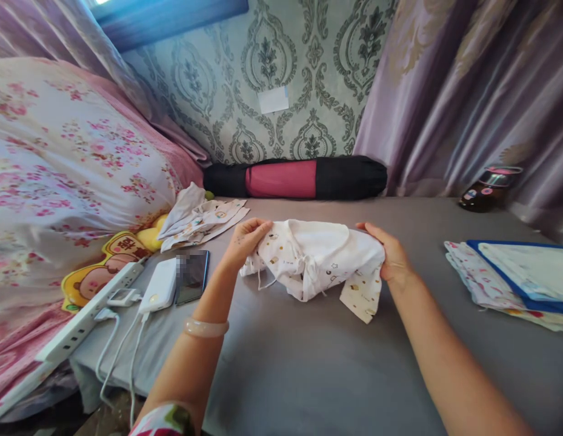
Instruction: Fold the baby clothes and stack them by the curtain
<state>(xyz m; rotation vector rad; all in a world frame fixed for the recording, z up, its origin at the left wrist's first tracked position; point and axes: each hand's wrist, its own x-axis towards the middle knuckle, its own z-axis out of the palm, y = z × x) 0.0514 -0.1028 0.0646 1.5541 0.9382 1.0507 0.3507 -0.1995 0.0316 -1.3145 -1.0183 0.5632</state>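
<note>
A small white baby shirt with tie strings and a scattered brown-and-dark print hangs between my hands over the grey sheet. Its left shoulder is pinched in my left hand, thumb on top. My right hand grips the other side, with the thumb hidden and the index finger reaching along the upper edge. One sleeve dangles below my right hand. The front of the shirt faces me, and its neckline lies along the top.
Folded clothes are stacked at the right, below a dark bottle. More clothes lie at the back left. A phone, a white power bank and a power strip with cables are left. A black-and-red rolled bag lines the wall.
</note>
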